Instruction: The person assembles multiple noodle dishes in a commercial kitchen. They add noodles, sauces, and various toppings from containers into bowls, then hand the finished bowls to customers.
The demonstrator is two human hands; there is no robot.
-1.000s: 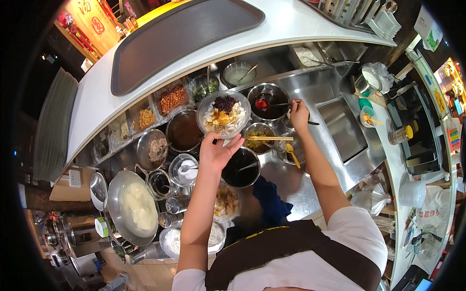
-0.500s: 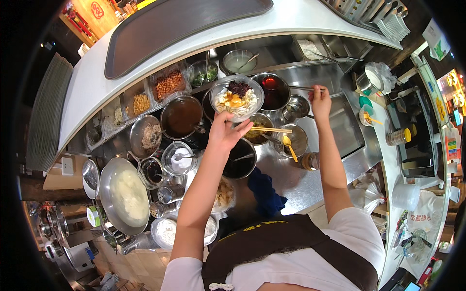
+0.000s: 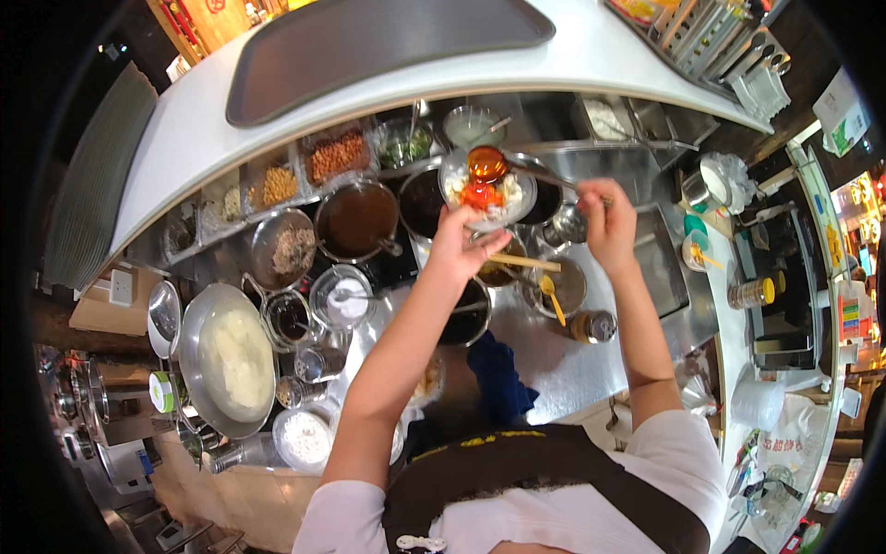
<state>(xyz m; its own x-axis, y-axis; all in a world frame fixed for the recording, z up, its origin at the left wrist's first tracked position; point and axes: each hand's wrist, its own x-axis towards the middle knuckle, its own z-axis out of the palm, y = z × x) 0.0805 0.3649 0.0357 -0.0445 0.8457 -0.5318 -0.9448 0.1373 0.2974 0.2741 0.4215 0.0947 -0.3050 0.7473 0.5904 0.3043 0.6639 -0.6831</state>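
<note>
My left hand (image 3: 461, 247) grips the lower rim of a clear bowl (image 3: 524, 196). Pale noodles fill the bowl, with bright red chili oil on top of them. My right hand (image 3: 609, 222) is closed round the handle of a metal ladle (image 3: 540, 173). The ladle's scoop, holding dark red oil, is tipped over the bowl. Behind the bowl, a dark pot (image 3: 549, 198) is partly hidden. Below my left hand, chopsticks (image 3: 526, 263) and a yellow spoon (image 3: 552, 297) rest at a steel pot (image 3: 570, 282).
Sauce pots, among them a brown one (image 3: 356, 220), crowd the steel counter. Containers of peanuts (image 3: 334, 159) and chopped greens (image 3: 403, 146) line the back. A large steel basin (image 3: 231, 360) stands at left, a blue cloth (image 3: 498, 379) near my body. A grey tray (image 3: 388, 55) lies on the shelf.
My right hand has brought the ladle out of the dark pot and over the bowl. Red oil now covers the noodles. My left hand and the bowl have shifted slightly right.
</note>
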